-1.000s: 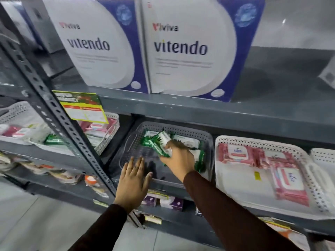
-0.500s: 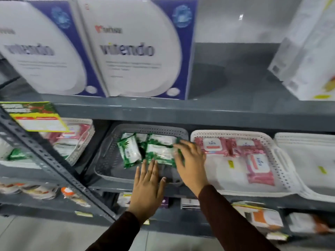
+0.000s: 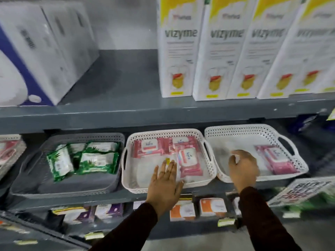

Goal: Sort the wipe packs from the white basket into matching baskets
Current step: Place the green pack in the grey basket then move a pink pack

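Three baskets stand side by side on the middle shelf. The grey basket (image 3: 25, 171) at left holds green wipe packs (image 3: 98, 161). The middle white basket (image 3: 126, 175) holds red-pink wipe packs (image 3: 188, 160). The right white basket (image 3: 243, 129) holds one pink-purple pack (image 3: 278, 160). My left hand (image 3: 165, 185) lies flat, fingers spread, over the middle basket's front rim, holding nothing. My right hand (image 3: 243, 167) hovers over the right basket's near left part, fingers curled loosely, with nothing in it.
Tall white and yellow boxes (image 3: 217, 51) stand on the upper shelf at right, white and blue boxes (image 3: 36, 57) at left. Another basket with pink packs (image 3: 9, 151) is cut off at far left. Small boxes (image 3: 183, 210) fill the shelf below.
The view has swung right. My right hand let go of the green packs in the grey basket and moved to the right white basket. My left hand moved from the grey basket to the middle one.
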A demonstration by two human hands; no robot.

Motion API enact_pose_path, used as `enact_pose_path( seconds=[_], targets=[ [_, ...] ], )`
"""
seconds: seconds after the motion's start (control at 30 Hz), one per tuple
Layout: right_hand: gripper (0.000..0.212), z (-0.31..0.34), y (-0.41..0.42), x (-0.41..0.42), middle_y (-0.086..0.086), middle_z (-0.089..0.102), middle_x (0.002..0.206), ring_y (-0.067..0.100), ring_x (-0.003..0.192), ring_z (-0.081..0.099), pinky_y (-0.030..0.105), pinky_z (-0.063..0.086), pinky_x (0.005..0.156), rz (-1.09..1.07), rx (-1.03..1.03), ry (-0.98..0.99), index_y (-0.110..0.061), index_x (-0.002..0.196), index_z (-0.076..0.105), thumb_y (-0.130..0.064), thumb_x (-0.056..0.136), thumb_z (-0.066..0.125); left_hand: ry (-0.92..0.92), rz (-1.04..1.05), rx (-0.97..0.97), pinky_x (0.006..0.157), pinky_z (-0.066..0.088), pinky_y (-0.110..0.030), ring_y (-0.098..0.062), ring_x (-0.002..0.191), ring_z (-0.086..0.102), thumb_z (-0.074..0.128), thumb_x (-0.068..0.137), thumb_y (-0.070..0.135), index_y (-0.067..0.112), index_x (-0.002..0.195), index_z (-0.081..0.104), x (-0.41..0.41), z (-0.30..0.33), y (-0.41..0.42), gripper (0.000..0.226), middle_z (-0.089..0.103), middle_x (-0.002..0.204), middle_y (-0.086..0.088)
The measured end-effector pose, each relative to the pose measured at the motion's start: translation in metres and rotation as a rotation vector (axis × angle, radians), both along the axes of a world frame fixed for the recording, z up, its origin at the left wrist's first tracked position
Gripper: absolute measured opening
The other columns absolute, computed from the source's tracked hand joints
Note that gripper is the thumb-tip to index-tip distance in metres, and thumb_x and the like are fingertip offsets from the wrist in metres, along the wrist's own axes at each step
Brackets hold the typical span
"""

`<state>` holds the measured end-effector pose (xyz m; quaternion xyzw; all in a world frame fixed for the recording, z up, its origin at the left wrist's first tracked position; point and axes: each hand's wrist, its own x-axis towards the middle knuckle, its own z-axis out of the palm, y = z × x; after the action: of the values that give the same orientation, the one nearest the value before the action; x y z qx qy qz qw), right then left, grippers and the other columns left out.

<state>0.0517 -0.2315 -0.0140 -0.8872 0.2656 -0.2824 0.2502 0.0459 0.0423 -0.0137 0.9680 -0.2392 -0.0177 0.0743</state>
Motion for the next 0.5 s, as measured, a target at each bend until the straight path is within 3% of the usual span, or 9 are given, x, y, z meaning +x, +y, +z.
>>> enact_pose_path(
  seconds=[0.1,0.23,0.3,0.4,0.5],
  targets=[
    [0.043,0.000,-0.061,0.006,0.027,0.061,0.122,0.044,0.116,0.054,0.049,0.046,0.097,-0.168,0.007,0.292,-0.002,0.116,0.064,-0.025,0.080,0.063,0.006,0.034,0.006,0.120,0.003,-0.045,-0.019,0.147,-0.007,0.001,0.093,0.061,0.014,0.153,0.001,0.000,0.000,-0.007,0.076,-0.006,0.158,0.000],
    [0.075,0.002,-0.118,0.012,0.033,0.032,0.148,0.049,0.133,0.038,0.054,0.036,0.107,-0.278,0.126,0.575,-0.001,0.141,0.035,-0.026,0.077,0.065,-0.003,0.044,0.008,0.120,0.008,-0.042,-0.019,0.147,0.003,-0.010,0.085,0.067,0.015,0.153,0.007,0.000,-0.006,-0.010,0.087,0.010,0.160,-0.002],
    [0.084,0.002,-0.130,0.016,0.032,0.033,0.146,0.049,0.130,0.042,0.056,0.039,0.105,-0.308,0.163,0.621,-0.001,0.142,0.030,-0.029,0.072,0.069,-0.013,0.057,0.010,0.120,0.012,-0.042,-0.019,0.147,0.008,-0.005,0.089,0.066,0.015,0.153,0.011,-0.002,-0.007,-0.012,0.083,0.016,0.160,-0.002],
    [0.099,-0.001,-0.135,0.022,0.028,0.043,0.141,0.044,0.125,0.049,0.051,0.043,0.099,-0.334,0.126,0.629,0.003,0.140,0.037,-0.043,0.061,0.077,-0.022,0.075,0.010,0.119,0.015,-0.042,-0.018,0.147,0.010,0.005,0.093,0.064,0.016,0.152,0.014,-0.003,-0.009,-0.011,0.077,0.021,0.159,-0.002],
    [0.104,-0.002,-0.135,0.027,0.031,0.048,0.135,0.045,0.121,0.050,0.050,0.044,0.097,-0.301,0.173,0.523,0.006,0.139,0.032,-0.044,0.062,0.081,-0.025,0.062,0.004,0.120,0.012,-0.042,-0.018,0.148,0.005,0.002,0.092,0.065,0.016,0.153,0.012,-0.003,-0.007,-0.012,0.079,0.018,0.160,-0.002]
  ],
)
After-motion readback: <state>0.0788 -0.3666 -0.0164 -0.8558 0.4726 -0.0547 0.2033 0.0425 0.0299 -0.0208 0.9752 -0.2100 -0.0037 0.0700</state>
